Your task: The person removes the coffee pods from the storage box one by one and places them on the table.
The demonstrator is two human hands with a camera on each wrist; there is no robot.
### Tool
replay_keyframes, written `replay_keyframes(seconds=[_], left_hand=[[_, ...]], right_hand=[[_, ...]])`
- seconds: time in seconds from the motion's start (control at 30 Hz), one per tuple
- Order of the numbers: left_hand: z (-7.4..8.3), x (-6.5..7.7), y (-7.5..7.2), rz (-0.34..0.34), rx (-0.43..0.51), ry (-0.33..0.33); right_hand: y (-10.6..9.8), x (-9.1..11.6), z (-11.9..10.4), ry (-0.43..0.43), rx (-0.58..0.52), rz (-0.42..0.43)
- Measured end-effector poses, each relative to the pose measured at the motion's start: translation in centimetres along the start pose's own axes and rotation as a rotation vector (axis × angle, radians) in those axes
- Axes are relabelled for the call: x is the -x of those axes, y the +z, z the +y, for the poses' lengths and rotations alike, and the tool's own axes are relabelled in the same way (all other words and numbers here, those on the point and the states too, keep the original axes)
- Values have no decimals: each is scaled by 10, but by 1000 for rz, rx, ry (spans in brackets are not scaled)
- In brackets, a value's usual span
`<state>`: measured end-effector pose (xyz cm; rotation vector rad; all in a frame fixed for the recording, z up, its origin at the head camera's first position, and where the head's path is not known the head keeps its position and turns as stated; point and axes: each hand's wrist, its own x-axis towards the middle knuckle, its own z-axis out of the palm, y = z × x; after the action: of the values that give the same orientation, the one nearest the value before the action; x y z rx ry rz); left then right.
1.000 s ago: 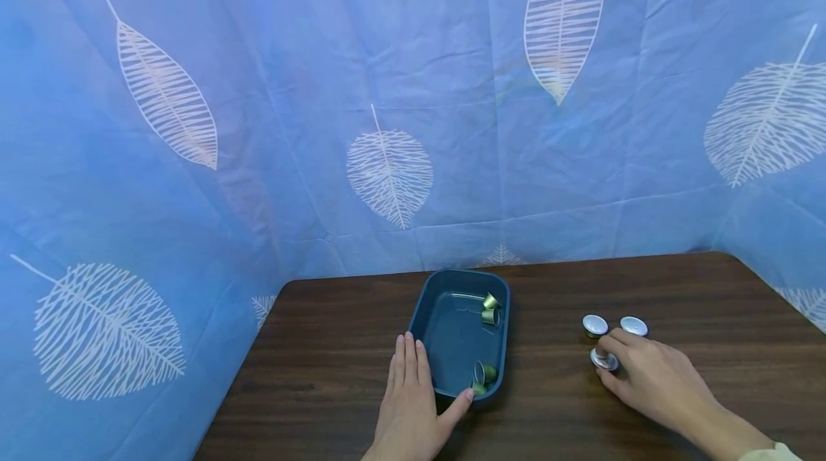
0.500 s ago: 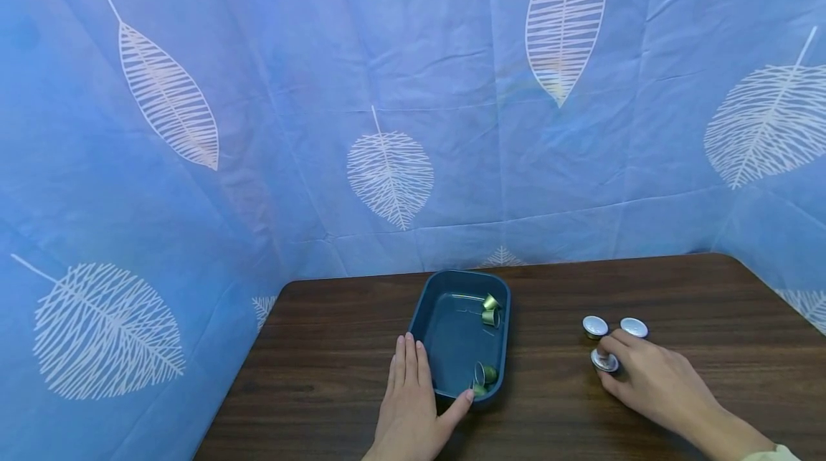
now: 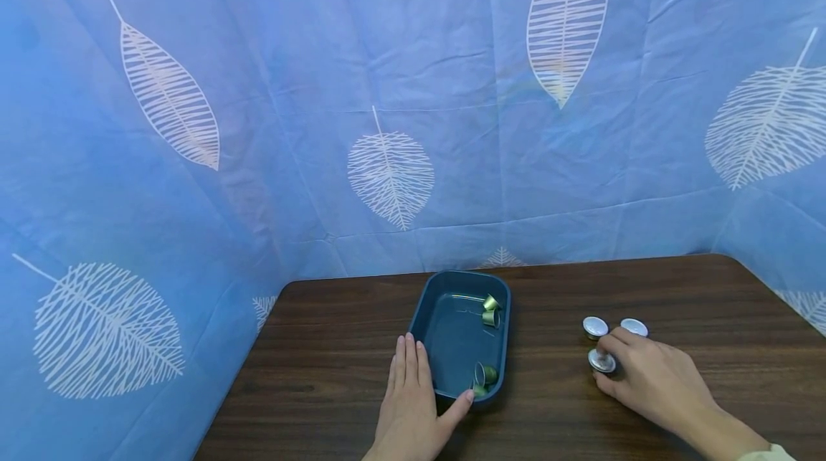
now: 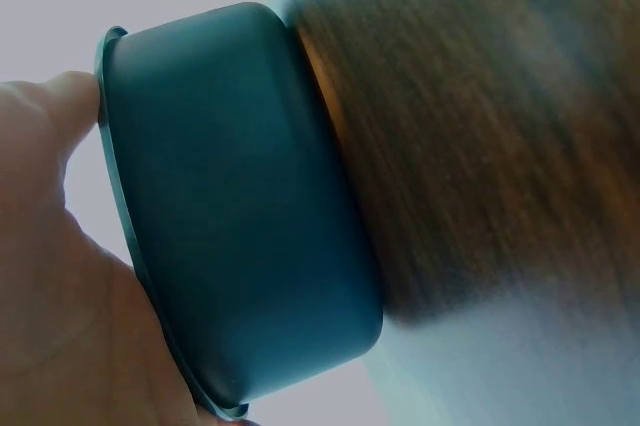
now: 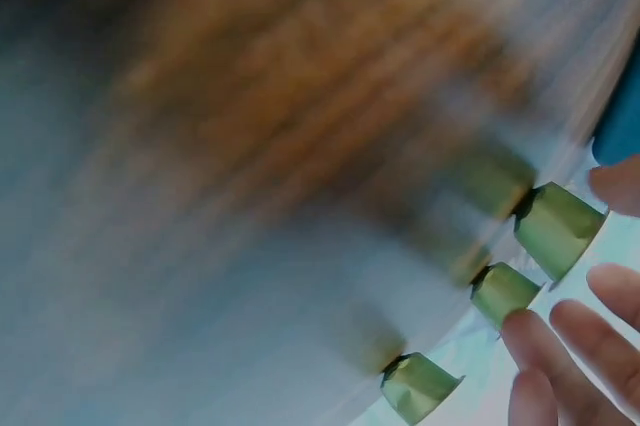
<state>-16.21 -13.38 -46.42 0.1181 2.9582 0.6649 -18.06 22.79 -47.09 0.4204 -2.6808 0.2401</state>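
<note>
Three green coffee capsules with silver lids stand lid up on the table in the head view. My right hand point(image 3: 652, 375) pinches the rim of the nearest capsule point(image 3: 601, 361) between thumb and index finger. In the right wrist view this capsule point(image 5: 560, 231) still stands at the table, close to the thumb and fingertips. Behind it are a left capsule point(image 3: 595, 327) and a right capsule point(image 3: 634, 327). My left hand point(image 3: 413, 404) rests with straight fingers along the left rim of a dark blue tray point(image 3: 424, 303), its thumb at the near rim.
Inside the tray lie several green capsules, two at the far right point(image 3: 491, 317) and others by the near right corner point(image 3: 485, 373). The dark wood table point(image 3: 310, 353) ends at a blue curtain point(image 3: 310, 181) with white leaf prints.
The capsule at my right fingers has shifted slightly to the left, along with the thumb. My left hand and the tray have stayed in place.
</note>
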Motion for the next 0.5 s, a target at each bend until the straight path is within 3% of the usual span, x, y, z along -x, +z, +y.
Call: replay_keyframes(seconds=[0.13, 0.27, 0.5], left_hand=[[-1, -1, 0, 2, -7, 3], [-2, -2, 0, 20, -14, 13], [-3, 0, 4, 39, -23, 16]], right_hand=[[1, -8, -3, -84, 26, 165], [-3, -23, -12, -193, 38, 249], [-7, -46, -48, -248, 9, 201]])
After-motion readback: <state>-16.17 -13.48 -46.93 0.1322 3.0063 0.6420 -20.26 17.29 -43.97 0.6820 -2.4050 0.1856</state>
